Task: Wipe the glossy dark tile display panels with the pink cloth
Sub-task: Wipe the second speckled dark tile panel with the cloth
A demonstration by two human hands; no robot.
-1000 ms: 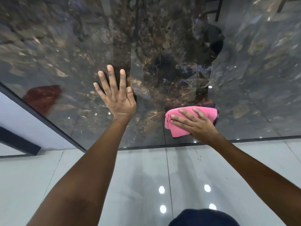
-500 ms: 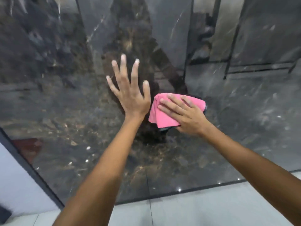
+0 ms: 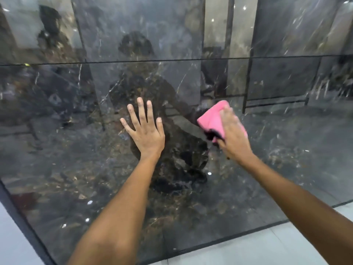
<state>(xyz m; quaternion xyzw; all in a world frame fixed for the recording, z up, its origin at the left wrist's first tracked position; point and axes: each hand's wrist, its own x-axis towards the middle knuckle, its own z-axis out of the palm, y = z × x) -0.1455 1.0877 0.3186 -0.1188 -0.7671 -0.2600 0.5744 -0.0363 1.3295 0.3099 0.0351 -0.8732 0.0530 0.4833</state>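
Pink cloth [image 3: 211, 121] sits bunched under the right hand [image 3: 232, 134], at about three o'clock from the left hand [image 3: 146, 131] and well apart from it, on the lower dark glossy panel [image 3: 286, 150] below the horizontal seam [image 3: 172, 61]. The right hand's fingers are blurred; I judge them curled over the cloth, pressing it flat. The left hand is spread, palm braced on the tile. To wipe well, I would keep even pressure, overlap strokes, and afterwards clean the spot under the bracing palm, which probably smudges.
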